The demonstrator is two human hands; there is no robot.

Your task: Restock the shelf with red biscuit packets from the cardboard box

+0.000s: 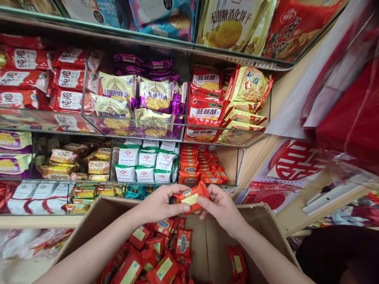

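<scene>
Between my two hands is a small red snack packet [192, 198] with a pale yellow label, held just above the far edge of a cardboard box. My left hand [166, 201] grips its left end, thumb on the front. The right end is pinched by my right hand [217, 205], whose thumb also lies on the front. Below, the open cardboard box [213, 240] holds many matching red packets [164, 268], mostly heaped on its left side. One more red packet [237, 262] lies by the box's right wall.
Glass-fronted shelves rise behind the box. Stacked red packets [189, 165] fill a low right compartment, with white-and-green packets [147, 158] beside them. Glass dividers and shelf edges [142, 136] stick out. Red packaging [349, 106] hangs at right; a dark shape [331, 252] is at lower right.
</scene>
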